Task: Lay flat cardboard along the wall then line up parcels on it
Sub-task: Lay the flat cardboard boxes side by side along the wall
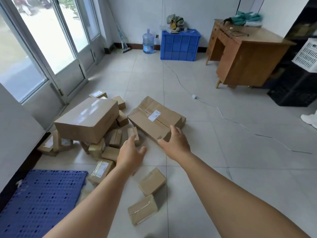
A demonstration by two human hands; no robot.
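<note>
A heap of brown cardboard parcels lies on the tiled floor by the left wall. The biggest box (87,120) rests on top of several small ones. A long flat box with a white label (155,118) lies to its right. My right hand (174,142) is open, its fingers at the near corner of that long box. My left hand (132,152) is open above the floor, just in front of the small parcels (115,138). Two small boxes (151,182) (142,209) lie apart, nearer to me.
A blue perforated plastic pallet (41,198) lies along the left wall at the near left. Glass doors (42,40) fill the left side. A white cable (223,115) crosses the floor to the right. Wooden desk (247,55), blue crate (180,45) and water bottle (148,42) stand at the back.
</note>
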